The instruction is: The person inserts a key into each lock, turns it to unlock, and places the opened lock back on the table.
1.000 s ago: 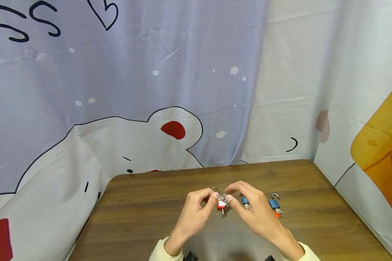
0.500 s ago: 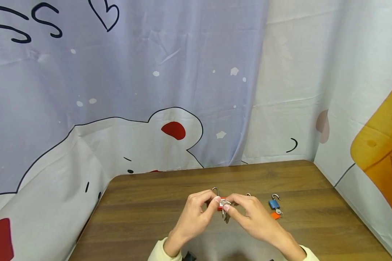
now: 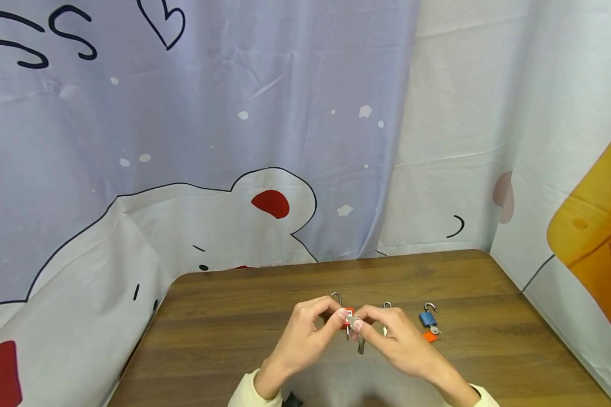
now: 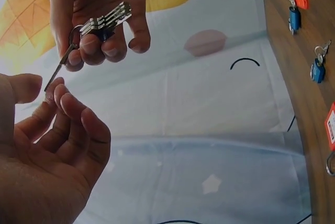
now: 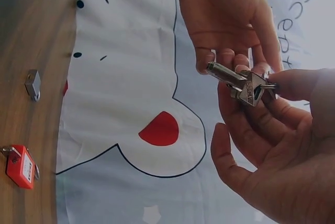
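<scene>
My left hand point(image 3: 305, 342) and right hand point(image 3: 399, 345) meet above the table's middle with a bunch of keys point(image 5: 248, 88) between them. In the right wrist view, my right thumb and fingers pinch the bunch by its ring. One key point(image 4: 60, 67) points away from the bunch toward my left hand, in the left wrist view. Its end lies between my left thumb and index fingertip, which pinch it. Several more keys fan out over my right fingers. Behind the hands, a red padlock point(image 3: 349, 311) with a white label lies on the table, partly covered by fingers.
On the wooden table point(image 3: 224, 339), a blue padlock point(image 3: 427, 319) with an orange tag lies to the right. Another blue padlock point(image 4: 317, 71) is mostly covered by my right hand in the head view. A grey padlock point(image 5: 33, 84) shows in the right wrist view. A printed curtain hangs behind.
The keys between the hands have turned and shifted slightly right and nearer to me. My right fingers have drawn in, and my left hand stays nearly still. The middle padlock's shackle now shows.
</scene>
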{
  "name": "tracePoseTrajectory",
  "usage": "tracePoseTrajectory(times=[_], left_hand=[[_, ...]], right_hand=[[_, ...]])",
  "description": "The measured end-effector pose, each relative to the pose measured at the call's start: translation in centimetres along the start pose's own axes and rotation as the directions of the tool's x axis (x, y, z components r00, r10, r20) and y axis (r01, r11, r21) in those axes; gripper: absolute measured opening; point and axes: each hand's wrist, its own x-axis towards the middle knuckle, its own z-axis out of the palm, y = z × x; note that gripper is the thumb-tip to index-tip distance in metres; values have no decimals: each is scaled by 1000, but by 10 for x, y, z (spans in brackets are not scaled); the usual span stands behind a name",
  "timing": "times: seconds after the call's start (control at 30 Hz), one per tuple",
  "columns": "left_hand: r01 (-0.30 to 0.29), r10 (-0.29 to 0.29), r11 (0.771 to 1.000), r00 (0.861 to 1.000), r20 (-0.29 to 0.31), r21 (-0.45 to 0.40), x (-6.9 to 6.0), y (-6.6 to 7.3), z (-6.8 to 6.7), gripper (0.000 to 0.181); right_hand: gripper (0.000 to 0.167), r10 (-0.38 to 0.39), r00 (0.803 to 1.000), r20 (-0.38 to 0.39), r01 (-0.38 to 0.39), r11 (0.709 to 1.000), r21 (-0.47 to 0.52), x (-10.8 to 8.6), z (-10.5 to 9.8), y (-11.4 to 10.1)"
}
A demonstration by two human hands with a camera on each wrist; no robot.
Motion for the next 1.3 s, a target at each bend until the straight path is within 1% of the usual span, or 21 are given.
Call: tracePoseTrajectory(times=[0.17, 0.27, 0.37, 0.53, 0.6, 0.77, 0.87, 0.97, 1.07, 1.17, 1.2, 1.3], left_hand=[[49, -49, 999, 999, -20, 11, 2, -5, -5, 11], [111, -109, 993, 993, -40, 39, 3, -11, -10, 11], [186, -183, 981, 982, -49, 58, 3, -20, -15, 11], [273, -268, 958, 961, -66, 87, 0, -42, -21, 9], [302, -295, 947, 953, -72, 106, -2, -53, -21, 10], [360, -354, 917, 933, -64, 171, -8, -79, -20, 18], [380, -377, 899, 925, -57, 217, -12, -94, -19, 21], [412, -415, 869, 909, -52, 274, -17, -108, -17, 25], [451, -463, 825, 885, -51, 341, -21, -122, -16, 30], [493, -514, 771, 855, -62, 404, -25, -134, -13, 36], [510, -535, 750, 842, -67, 421, -26, -138, -13, 38], [543, -585, 701, 809, -63, 462, -29, -147, -10, 44]], right_hand=[[20, -8, 999, -44, 6, 999, -43, 0, -5, 0], [20, -12, 999, -52, 9, 998, -55, -1, -8, 1], [20, 7, 999, -53, -11, 998, -68, -3, -12, 4], [19, 85, 995, -48, -89, 992, -87, -9, -18, 10], [18, 100, 994, -45, -104, 991, -90, -12, -20, 13], [19, 86, 995, -51, -91, 991, -100, -16, -23, 18], [19, 78, 996, -49, -82, 992, -95, -18, -24, 19], [19, 74, 996, -42, -78, 993, -84, -19, -24, 21], [19, 76, 996, -39, -79, 993, -86, -21, -25, 23], [18, 89, 995, -32, -92, 991, -97, -22, -25, 24], [17, 94, 995, -31, -96, 990, -102, -22, -25, 25], [16, 108, 994, -25, -111, 988, -112, -23, -26, 27]])
